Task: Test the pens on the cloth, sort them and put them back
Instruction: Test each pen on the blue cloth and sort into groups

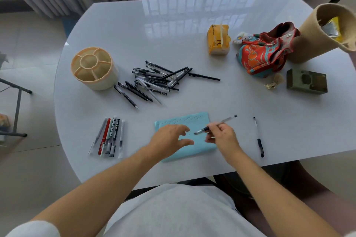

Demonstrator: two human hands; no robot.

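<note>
- Pinching a clear-barrelled pen (215,125) between thumb and fingertips, the right hand (221,136) is angling its tip down and leftward toward the light-blue cloth (200,121), the tip sitting just above or on the fabric; I cannot tell which.
- Spreading its fingers loosely, the left hand (171,136) is resting over the cloth's near-left part and gripping nothing; it is probably pinning the fabric so it is not dragging under the pen.
- Showing a row of short slanted strokes along its far edge, the cloth is lying flat on the white table (115,25), directly in front of the person.
- Waiting in a loose heap (156,81) beyond the cloth are many dark pens, seemingly those not yet tested, lying just beside the empty beige compartmented pen holder (94,68).
- Lying side by side to the left of the cloth is a tidy group of pens (109,136), one with a red barrel; this is looking like one sorted set.
- Sitting alone to the right of the cloth is a single clear pen (258,136), likely the start of a second set, perhaps those failing to write.
- Standing well apart at the far right are a yellow tissue pack (218,39), a patterned pouch (260,54), a woven basket (323,31) and a dark green box (306,81), all playing no part.
- Judging by the large heap, the testing is only at an early stage, and the holder is not yet being refilled.
</note>
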